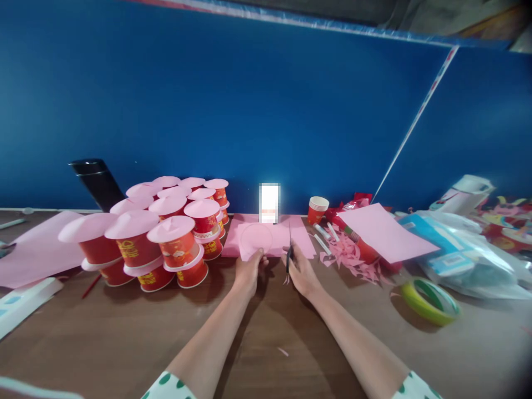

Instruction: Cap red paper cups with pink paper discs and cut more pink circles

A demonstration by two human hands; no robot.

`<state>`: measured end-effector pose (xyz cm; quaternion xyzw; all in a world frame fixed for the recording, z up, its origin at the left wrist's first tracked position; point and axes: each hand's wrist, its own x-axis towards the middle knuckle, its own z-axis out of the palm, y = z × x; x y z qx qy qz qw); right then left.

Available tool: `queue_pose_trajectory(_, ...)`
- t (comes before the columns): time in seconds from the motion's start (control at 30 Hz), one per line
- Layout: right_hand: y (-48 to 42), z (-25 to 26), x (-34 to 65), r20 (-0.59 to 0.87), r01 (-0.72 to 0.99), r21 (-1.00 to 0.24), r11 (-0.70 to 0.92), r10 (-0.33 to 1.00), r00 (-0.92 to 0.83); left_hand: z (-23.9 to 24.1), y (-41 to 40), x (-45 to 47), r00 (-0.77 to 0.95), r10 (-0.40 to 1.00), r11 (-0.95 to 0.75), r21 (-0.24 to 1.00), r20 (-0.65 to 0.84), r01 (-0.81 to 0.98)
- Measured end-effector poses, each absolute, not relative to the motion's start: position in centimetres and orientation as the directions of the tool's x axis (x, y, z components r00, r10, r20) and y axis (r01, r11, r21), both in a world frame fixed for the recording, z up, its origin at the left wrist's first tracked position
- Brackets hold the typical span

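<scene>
My left hand (249,271) is closed on the near edge of a pink paper sheet (280,238), thumb on top. A circle is drawn in thin line on the sheet's left part. In my right hand (303,271) is a pair of dark scissors (288,259), fingers wrapped round the handles. The blades point away from me at the sheet's right side; whether they touch the paper I cannot tell. More pink paper (233,249) lies flat beneath. Left of my hands stand red paper cups (171,249), upside down in two layers, with pink paper discs (171,228) on them.
Pink scraps (353,257) and white markers (322,244) lie on the right, near a cup stack (318,210). Farther right are a loose pink sheet (388,230), yellow-green tape (430,302) and plastic bags (474,260). A black bottle (96,183) stands at the back left before the blue wall (249,111).
</scene>
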<state>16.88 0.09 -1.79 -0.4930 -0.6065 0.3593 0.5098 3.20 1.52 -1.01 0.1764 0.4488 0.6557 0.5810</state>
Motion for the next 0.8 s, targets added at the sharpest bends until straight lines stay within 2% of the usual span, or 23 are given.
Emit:
queue_pose_trajectory(0.23, -0.1, -1.4, 16.8, 0.226, 0.188, -0.956, 0.224, 0.974, -0.011, -1.1, 1.5, 3.1, -0.262, 0.924, 0.073, 0.803, -0.277, -0.592)
queue_pose_trajectory(0.4, 0.1, -1.9, 16.7, 0.262, 0.184, -0.947, 0.262, 0.965, -0.024, -1.3, 1.5, 3.1, -0.264, 0.925, 0.078, 0.817, -0.273, -0.572)
queue_pose_trajectory(0.8, 0.5, -3.2, 16.4, 0.202, 0.01, -0.979, 0.206, 0.97, -0.134, -1.3, 1.1, 3.7, -0.233, 0.934, 0.071, 0.78, -0.27, -0.621)
